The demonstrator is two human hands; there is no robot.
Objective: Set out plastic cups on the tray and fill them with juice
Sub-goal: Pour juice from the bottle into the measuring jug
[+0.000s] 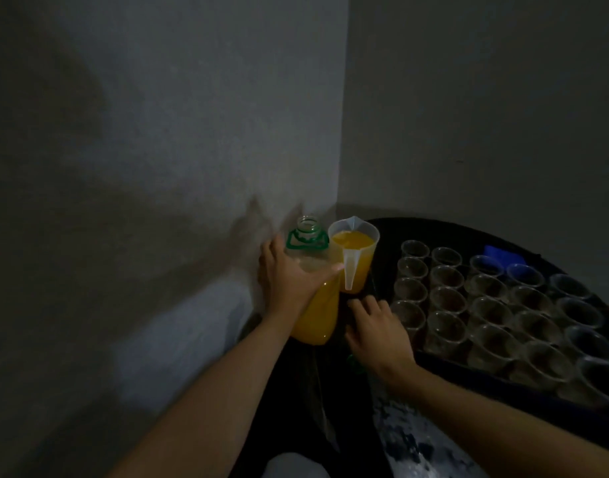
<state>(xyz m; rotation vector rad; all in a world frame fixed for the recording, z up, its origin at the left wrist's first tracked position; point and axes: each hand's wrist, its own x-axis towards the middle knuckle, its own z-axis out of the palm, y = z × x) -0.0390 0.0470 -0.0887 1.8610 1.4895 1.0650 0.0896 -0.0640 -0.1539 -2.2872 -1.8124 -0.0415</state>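
Note:
A clear plastic juice bottle [317, 315] with its cap off and a green neck ring stands in the wall corner, about half full of orange juice. My left hand [289, 274] grips its shoulder, thumb across the front. Right beside it stands a clear measuring jug [361, 243] filled with juice, its handle facing me. My right hand [375, 326] hovers low just in front of the jug's base, fingers loosely spread and holding nothing. Several empty clear plastic cups [448, 298] stand in rows on a dark tray [475, 372] to the right.
Two grey walls meet right behind the bottle and jug. A small green piece [354, 363], perhaps the bottle cap, lies under my right wrist. A blue object [503, 254] sits behind the cups. The dark round table's edge curves at the right.

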